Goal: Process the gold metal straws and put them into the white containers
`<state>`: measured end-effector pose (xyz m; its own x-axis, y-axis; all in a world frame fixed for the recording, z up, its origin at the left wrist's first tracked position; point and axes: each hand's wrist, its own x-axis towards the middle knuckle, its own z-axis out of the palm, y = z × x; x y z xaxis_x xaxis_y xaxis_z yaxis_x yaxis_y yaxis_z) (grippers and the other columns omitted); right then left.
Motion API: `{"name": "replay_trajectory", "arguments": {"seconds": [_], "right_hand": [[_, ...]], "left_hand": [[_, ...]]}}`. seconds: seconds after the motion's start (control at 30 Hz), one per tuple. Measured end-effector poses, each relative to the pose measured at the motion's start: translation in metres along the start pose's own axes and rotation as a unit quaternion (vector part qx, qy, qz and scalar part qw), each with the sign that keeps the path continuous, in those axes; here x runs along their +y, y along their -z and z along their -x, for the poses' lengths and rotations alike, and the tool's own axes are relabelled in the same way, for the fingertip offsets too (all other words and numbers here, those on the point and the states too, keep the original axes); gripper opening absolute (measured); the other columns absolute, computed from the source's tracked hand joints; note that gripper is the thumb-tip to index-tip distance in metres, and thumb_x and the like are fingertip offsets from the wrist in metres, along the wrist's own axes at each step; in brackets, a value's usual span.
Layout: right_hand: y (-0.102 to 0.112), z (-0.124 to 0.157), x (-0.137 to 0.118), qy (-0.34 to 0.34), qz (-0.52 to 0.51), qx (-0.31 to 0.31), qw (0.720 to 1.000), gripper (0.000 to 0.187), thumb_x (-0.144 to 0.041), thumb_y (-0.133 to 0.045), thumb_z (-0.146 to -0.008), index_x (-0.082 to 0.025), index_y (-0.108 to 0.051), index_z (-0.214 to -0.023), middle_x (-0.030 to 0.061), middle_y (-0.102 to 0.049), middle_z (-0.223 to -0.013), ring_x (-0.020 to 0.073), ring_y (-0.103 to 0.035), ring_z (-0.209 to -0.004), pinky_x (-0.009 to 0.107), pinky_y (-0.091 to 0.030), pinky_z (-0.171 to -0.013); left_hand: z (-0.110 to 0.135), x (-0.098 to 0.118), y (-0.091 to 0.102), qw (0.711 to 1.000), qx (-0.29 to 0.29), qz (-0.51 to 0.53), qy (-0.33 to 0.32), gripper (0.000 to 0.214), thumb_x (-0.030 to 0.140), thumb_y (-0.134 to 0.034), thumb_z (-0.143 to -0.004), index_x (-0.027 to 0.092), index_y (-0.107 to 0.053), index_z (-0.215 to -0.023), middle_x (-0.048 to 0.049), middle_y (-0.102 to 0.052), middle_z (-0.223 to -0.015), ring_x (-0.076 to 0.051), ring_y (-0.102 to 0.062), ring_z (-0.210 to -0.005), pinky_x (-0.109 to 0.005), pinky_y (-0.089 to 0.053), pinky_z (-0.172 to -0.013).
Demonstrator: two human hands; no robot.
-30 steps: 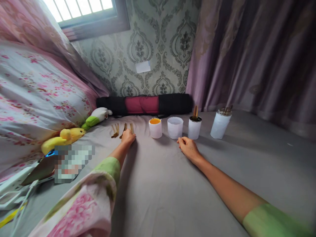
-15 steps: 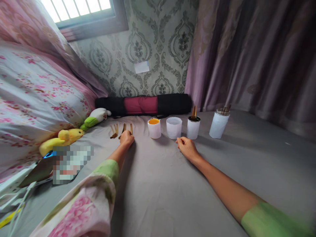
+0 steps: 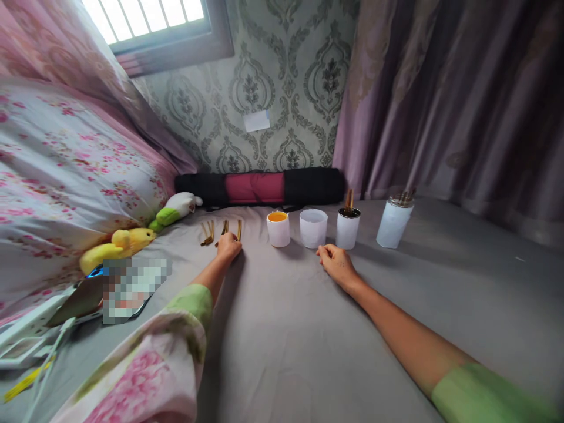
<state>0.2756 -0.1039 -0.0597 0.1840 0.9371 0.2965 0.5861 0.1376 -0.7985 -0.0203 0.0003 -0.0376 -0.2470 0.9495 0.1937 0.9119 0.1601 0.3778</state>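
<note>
My left hand (image 3: pixel 228 245) rests on the grey sheet (image 3: pixel 282 329), fingers curled, touching a small group of brown sticks (image 3: pixel 220 230) that lie on the cloth. My right hand (image 3: pixel 335 263) lies loosely closed on the sheet just in front of a row of white cups. The left cup (image 3: pixel 278 228) has an orange inside, the middle cup (image 3: pixel 313 227) looks white inside, and the third cup (image 3: pixel 348 227) is dark inside with sticks standing in it. A taller white jar (image 3: pixel 393 222) with sticks stands apart to the right.
A black and maroon rolled bag (image 3: pixel 259 187) lies along the patterned wall. Yellow and green plush toys (image 3: pixel 132 235) sit by a floral pillow (image 3: pixel 66 176) at left. Purple curtains (image 3: pixel 462 100) hang at right. A dark flat object and white cables lie near the left edge.
Neither hand has visibly moved; only the view has shifted slightly.
</note>
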Motion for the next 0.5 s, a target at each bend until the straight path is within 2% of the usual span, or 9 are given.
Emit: {"name": "replay_trajectory", "arguments": {"seconds": [0.5], "right_hand": [[-0.0002,-0.0005,0.0017,0.002,0.002,-0.002,1.000,0.037,-0.042,-0.035,-0.079,-0.017,-0.061,-0.073,0.0016,-0.057,-0.056,0.0108,-0.049,-0.047,0.021,-0.033,-0.048]], "left_hand": [[-0.0010,-0.0034,-0.0031,1.000,0.008,0.009,-0.002,0.028,0.012,-0.052,-0.065,0.011,-0.066,-0.089,-0.0142,-0.065,-0.093,-0.023,-0.058,-0.092,-0.026,-0.041,-0.076]]}}
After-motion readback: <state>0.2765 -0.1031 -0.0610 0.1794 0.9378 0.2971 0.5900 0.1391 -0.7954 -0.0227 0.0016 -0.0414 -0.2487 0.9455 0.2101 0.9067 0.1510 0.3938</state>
